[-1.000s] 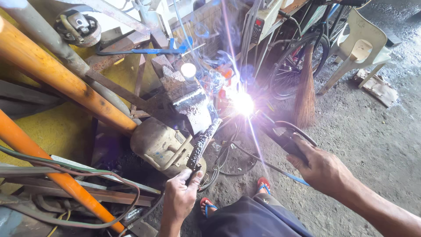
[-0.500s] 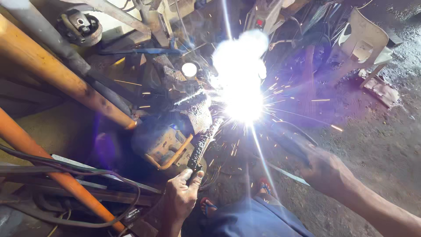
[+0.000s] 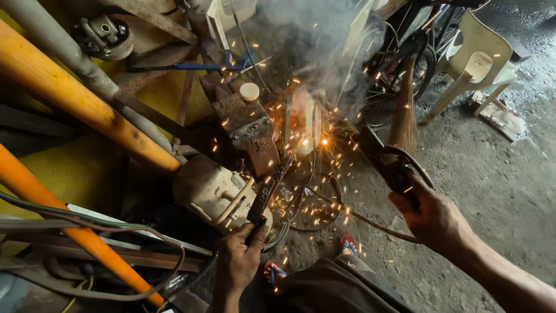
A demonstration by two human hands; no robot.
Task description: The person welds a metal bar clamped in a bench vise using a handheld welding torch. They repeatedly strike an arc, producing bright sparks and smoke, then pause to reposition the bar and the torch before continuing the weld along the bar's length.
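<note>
My left hand (image 3: 240, 261) gripped a rusty metal bar (image 3: 269, 191) angled up toward the sparking weld spot (image 3: 324, 142), while my right hand (image 3: 431, 217) clenched the electrode holder (image 3: 385, 159) just beside it.

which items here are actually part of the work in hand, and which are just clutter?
In use:
- left hand gripping the rough metal bar
- right hand holding the welding clamp
- glowing joint throwing sparks
- cable trailing from the clamp

Lying about:
- orange poles
- plastic chair
- broom
- bicycle wheel
- loose wires
</note>
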